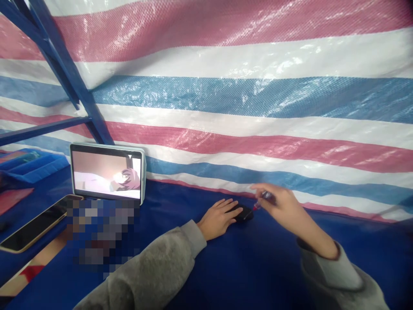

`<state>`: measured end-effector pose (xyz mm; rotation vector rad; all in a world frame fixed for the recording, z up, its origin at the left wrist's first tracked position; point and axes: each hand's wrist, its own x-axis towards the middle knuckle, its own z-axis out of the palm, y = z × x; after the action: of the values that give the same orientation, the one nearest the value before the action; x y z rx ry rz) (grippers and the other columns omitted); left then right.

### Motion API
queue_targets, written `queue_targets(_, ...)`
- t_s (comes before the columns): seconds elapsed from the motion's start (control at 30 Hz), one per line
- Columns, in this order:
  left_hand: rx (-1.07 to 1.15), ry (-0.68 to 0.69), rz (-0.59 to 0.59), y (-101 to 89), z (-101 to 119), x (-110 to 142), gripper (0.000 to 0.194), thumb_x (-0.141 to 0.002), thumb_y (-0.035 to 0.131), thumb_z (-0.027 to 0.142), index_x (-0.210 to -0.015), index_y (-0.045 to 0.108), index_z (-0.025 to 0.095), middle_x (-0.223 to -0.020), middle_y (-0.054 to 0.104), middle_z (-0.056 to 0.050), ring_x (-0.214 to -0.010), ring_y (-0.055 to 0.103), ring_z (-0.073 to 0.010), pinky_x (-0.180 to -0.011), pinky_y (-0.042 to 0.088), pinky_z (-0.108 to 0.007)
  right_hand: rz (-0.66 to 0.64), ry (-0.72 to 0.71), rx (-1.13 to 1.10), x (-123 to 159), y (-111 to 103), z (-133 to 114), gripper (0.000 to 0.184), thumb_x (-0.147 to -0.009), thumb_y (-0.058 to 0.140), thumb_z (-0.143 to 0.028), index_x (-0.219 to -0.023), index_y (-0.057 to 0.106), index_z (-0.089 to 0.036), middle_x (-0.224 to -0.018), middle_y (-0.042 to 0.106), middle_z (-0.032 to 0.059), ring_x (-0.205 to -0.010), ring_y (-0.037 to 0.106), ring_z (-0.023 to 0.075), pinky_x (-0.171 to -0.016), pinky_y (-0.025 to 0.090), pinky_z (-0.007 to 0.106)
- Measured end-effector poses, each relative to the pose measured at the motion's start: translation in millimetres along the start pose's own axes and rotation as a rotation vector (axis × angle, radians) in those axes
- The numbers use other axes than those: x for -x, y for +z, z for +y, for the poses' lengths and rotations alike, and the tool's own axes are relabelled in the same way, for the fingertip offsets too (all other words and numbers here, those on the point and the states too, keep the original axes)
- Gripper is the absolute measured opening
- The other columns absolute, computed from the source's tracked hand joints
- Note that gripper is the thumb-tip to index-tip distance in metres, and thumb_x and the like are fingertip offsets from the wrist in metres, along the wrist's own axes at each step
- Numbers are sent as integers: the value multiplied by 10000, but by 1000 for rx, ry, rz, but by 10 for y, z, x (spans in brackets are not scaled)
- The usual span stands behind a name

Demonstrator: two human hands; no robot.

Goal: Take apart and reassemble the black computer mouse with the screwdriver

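So my left hand [220,218] is pressed flat on this small black item [242,212], fingers spread, and it's lying on the blue surface [258,267] near the striped tarp [226,94]. Too blurry to say what it is exactly. My right hand [278,204] is pinching a small screwdriver [263,200], kinda see-through handle with a red bit near the shaft, tip angled down at the black item's right side. Can't tell if it's touching. Over on my left there's a tablet [108,173] propped up playing a cartoon, plus a phone [40,224] lying flat.

Black object [247,214] beneath slanted, red-collared tool [257,205]
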<state>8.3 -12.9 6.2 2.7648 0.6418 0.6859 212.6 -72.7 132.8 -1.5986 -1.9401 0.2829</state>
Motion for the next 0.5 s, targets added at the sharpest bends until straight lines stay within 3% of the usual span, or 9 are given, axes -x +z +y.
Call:
queue_targets(0.2, 99, 0, -61, -58, -81, 13, 590, -914, 579, 218, -1456, 354, 278, -1508, 385, -63, -1401, 345, -232, -1142, 320, -435, -396, -21, -168, 164, 110, 13, 282, -809, 535, -202, -1010, 728, -244, -938, 749, 32, -848, 698, 200, -802, 531, 324)
queue_targets(0.33, 132, -59, -51, -55, -103, 35, 643, -892, 588, 164, -1459, 339, 336, -1475, 401, -54, -1319, 446, -235, -1072, 406, -409, -466, -75, -123, 269, 317, 128, 314, -774, 552, -142, -999, 734, -264, -1008, 746, 37, -927, 687, 223, -856, 515, 350)
queue_targets(0.5, 242, -144, 26, -79, -114, 21, 562, -893, 600, 176, -1409, 434, 328, -1333, 508, -34, -1177, 558, -200, -1018, 462, -339, -515, -129, 19, 365, 570, 137, 340, -714, 558, -58, -936, 715, -261, -916, 727, 14, -844, 668, 192, -782, 505, 311)
